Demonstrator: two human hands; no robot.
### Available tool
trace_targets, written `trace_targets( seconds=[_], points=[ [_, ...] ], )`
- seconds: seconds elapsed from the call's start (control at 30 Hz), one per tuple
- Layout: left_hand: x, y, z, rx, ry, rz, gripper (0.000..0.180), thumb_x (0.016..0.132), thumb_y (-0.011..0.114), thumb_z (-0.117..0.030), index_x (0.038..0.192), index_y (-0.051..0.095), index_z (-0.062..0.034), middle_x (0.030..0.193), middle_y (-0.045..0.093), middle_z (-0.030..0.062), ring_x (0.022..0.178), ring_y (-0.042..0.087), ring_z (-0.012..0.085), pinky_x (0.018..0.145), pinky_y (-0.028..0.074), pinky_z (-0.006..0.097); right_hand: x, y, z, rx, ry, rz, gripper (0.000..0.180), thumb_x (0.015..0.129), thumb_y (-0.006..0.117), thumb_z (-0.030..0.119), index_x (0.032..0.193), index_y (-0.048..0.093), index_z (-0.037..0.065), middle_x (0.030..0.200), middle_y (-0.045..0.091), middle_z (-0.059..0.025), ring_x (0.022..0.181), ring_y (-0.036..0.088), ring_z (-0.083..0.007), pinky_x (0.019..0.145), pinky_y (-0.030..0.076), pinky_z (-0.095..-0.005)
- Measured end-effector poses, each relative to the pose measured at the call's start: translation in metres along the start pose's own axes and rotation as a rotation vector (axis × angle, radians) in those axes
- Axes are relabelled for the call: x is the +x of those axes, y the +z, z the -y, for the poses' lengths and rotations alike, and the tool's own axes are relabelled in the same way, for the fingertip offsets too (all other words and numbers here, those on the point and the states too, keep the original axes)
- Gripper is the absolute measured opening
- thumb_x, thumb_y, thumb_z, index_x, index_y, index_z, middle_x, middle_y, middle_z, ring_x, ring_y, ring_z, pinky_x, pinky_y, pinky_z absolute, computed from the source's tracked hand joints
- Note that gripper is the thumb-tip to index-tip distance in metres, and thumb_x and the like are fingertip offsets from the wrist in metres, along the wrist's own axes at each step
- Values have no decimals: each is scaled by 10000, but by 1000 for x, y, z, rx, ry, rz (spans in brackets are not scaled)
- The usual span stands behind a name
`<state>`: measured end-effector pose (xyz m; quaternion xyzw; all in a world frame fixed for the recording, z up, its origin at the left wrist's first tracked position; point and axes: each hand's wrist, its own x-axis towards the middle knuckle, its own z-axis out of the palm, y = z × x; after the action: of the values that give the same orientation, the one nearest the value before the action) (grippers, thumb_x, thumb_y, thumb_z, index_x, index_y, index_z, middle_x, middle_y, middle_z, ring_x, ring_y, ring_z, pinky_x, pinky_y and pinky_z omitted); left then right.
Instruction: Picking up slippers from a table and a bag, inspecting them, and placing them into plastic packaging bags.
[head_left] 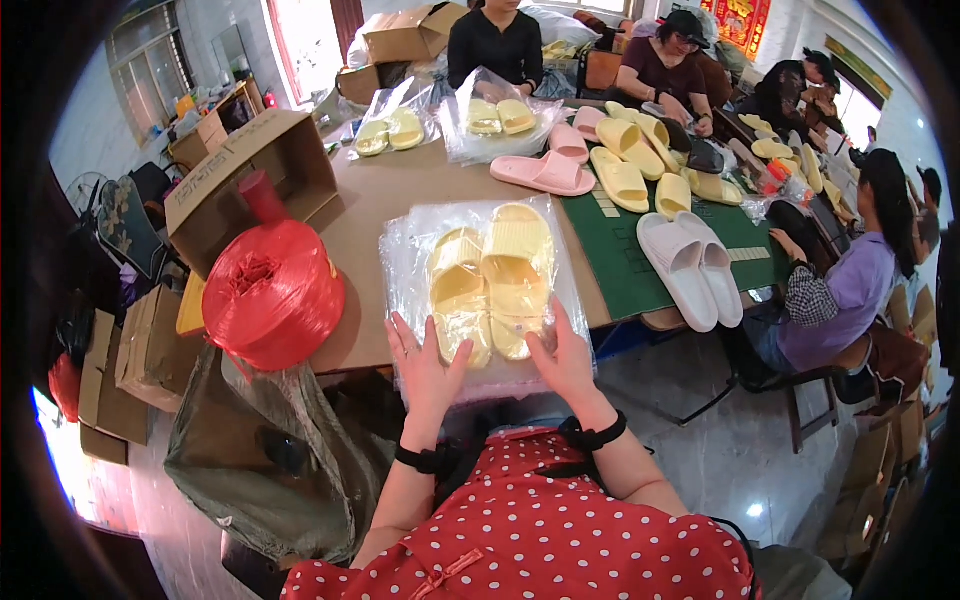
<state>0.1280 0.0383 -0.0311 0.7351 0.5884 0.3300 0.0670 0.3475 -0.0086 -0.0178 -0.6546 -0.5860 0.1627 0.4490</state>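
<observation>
A pair of yellow slippers [520,255] lies side by side inside a clear plastic bag [405,265], toes away from me. The bag rests on a stack of similar clear bags at the table's near edge. My left hand [428,362] lies against the bag's near left part, fingers spread beside the left slipper's heel. Across from it, my right hand [562,355] touches the near right part by the right slipper's heel, its thumb and fingers apart. Neither hand is closed around anything.
A red roll of plastic twine [275,295] and an open cardboard box [250,180] stand at left. Bagged yellow slippers [390,130] lie at the far side. Pink slippers [545,175] and white slippers [690,265] sit to the right. Several people work around the tables.
</observation>
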Motion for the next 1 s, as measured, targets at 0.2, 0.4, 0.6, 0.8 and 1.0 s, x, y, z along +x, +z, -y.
trace_targets(
  seconds=[0.2,0.4,0.6,0.8,1.0],
  points=[
    [-8,-18,-4,-308,8,-2,735,901,685,-356,1489,417,-6,1603,213,287,1507,186,386,1206,190,471,-9,-2,12,511,-144,-40,732,917,662,134,1516,279,-43,824,651,-41,660,584,-104,572,434,-261],
    [-10,-29,-21,-1193,6,-87,772,925,659,-172,1550,244,14,1579,287,196,1455,306,268,1190,256,396,-17,6,5,525,-226,-59,698,931,637,97,1521,283,-21,770,517,48,609,414,-19,532,310,-196],
    [-10,-36,-4,-1494,-403,173,754,894,690,-63,1516,277,42,1465,469,153,1326,476,220,1119,368,357,-25,-2,19,751,-77,22,639,976,556,57,1525,238,-19,1439,457,-148,1291,493,-207,1069,408,-342],
    [-15,-48,-4,-1501,-397,245,434,925,663,-50,1331,537,37,1230,663,90,1096,634,158,956,491,315,-20,-4,13,572,-153,-46,651,966,591,53,1505,233,-21,1393,487,-162,1255,521,-208,1051,421,-338],
    [-15,-60,-27,-1479,-283,57,428,916,674,-36,1322,550,23,1241,658,79,1094,626,138,948,490,295,-18,4,19,593,-221,-238,618,933,621,62,1455,310,-50,1093,633,-116,829,605,-105,728,479,-225]
  ],
)
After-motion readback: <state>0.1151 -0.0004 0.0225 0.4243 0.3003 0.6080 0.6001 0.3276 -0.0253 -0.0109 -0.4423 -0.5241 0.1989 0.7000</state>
